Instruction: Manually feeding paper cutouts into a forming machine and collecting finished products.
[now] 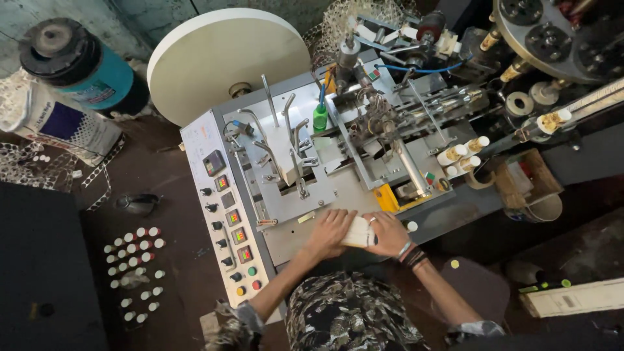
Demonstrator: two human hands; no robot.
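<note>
Paper stack [359, 232], one, clasped by two hands at machine's front edge.
Left hand [330, 231] and right hand [388, 234] both grasping it; control panel [226, 214] just left; open floor [175, 260] beyond.

Dark garment with a pale leafy print, short sleeves. A ring on the right hand [387, 233]; dark and silver bangles at its wrist.
</note>
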